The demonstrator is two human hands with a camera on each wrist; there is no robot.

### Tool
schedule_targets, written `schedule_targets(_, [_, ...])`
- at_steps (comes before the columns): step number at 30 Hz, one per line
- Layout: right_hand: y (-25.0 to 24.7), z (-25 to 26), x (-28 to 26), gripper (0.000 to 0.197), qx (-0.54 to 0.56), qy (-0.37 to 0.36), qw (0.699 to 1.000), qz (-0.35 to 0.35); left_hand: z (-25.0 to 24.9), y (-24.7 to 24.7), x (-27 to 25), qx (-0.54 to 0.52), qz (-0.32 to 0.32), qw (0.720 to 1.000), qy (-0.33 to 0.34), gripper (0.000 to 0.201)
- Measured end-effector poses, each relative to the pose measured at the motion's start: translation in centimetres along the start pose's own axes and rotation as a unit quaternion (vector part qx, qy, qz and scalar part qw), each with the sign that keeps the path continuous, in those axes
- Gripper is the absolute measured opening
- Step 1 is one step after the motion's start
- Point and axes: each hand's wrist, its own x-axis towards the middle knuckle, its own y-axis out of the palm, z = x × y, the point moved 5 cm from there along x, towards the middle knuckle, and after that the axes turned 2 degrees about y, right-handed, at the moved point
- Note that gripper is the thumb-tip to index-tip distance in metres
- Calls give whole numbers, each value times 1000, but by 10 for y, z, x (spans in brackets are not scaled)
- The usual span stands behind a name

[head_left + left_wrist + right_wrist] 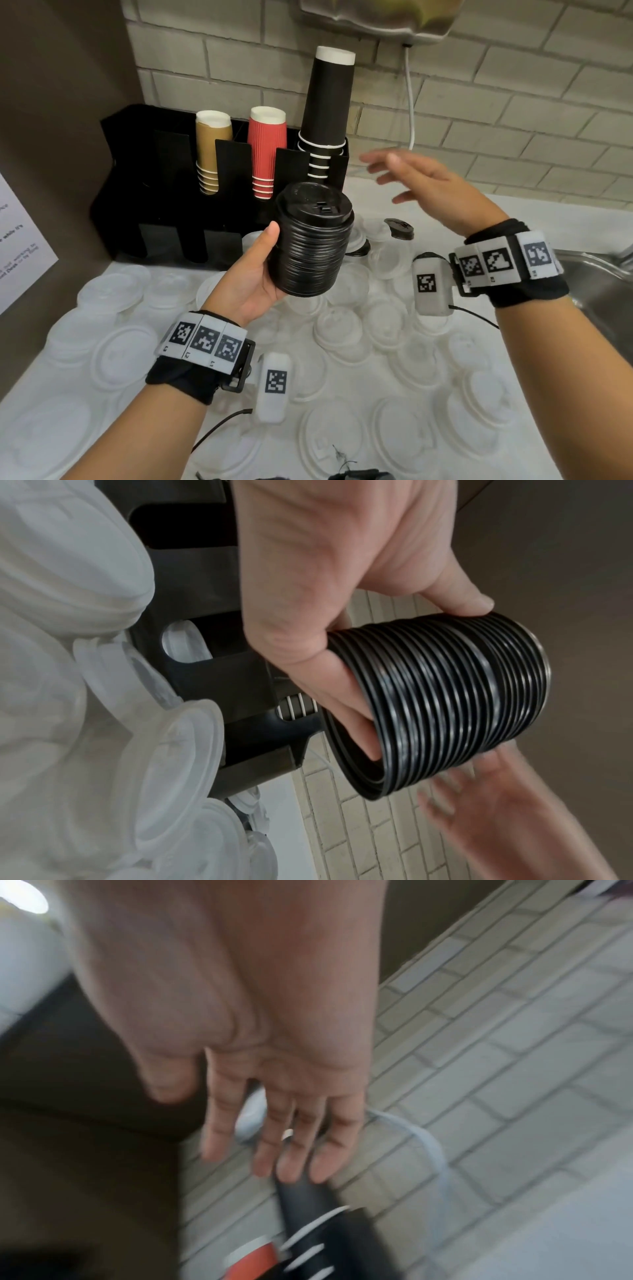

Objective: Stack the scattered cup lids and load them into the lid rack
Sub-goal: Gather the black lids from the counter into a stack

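Pale brick wall [513,102] behind; white surface [534,219] below, with a steel sink [596,274] at the right edge. Black lid rack [137,164] stands against the wall at back left. Its upper bays carry tan cups [210,150], red ribbed cups [265,150] and a tall column of black cups [327,102], all upside down. The lower front slots look dark and mostly unfilled from the head view; the left wrist view shows something white through one cut-out.

Left hand [253,277]: grip wrapped round a stack of black lids [313,243], thumb on the near side, fingers curling under the bottom rim. Stack is held in the air in front of the rack, tilted a little, touching nothing else.

Right hand [428,192]: released, fingers spread, holding nothing, up in the air right of the stack and blurred.

Scattered clear lids [342,329] cover most of the surface, singly and overlapping. One loose black lid [399,228] lies beyond them, near the rack's right end.

Step, as I judge it: black lids nearly all gathered and stacked; loading not yet done. Next move calls for taking in the stray black one, then lining the stack up with a free slot and lowering it square so the rims do not catch.

Writing: a printed sheet [20,240] at far left, text too small and skewed to read. Wristbands [205,342] bear black-and-white square markers. No brand legible on cups or lids.
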Motion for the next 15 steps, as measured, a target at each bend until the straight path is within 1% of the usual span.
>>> schedule_targets(2, [-24,-45,8,25,20,106,991,-72,-1,0,2,6,-9,1000,5,54])
schedule_targets(3, [-32,-72,10,25,20,178,979,-99,-3,0,2,12,-12,1000,10,52])
schedule_targets(4, [-37,-100,11,26,11,253,961,-112,-5,0,2,21,-13,1000,14,52])
schedule_targets(5, [-41,-127,11,30,-5,326,939,-111,-5,1,3,26,-14,999,15,52])
schedule_targets(6, [-42,-153,10,32,-37,386,917,-93,-5,1,4,30,-16,999,14,52])
schedule_targets(7, [-41,-174,9,34,-98,425,898,-54,-6,1,6,34,-16,999,14,52])
schedule_targets(8, [-39,-191,8,39,-180,444,878,-3,-6,1,7,36,-14,999,14,52])
schedule_targets(9, [-38,-205,7,46,-265,447,853,41,-6,1,9,36,-13,999,14,52])
schedule_targets(10, [-36,-214,5,54,-330,443,831,67,-7,1,11,33,-12,999,14,52])
schedule_targets(11, [-34,-221,3,61,-360,446,816,80,-7,1,13,28,-11,999,14,52])
schedule_targets(13, [-32,-232,-1,67,-364,455,808,89,-7,0,16,18,-14,1000,12,55])
schedule_targets(15, [-31,-241,-4,69,-326,475,812,97,-8,-1,19,16,-13,1000,11,62])
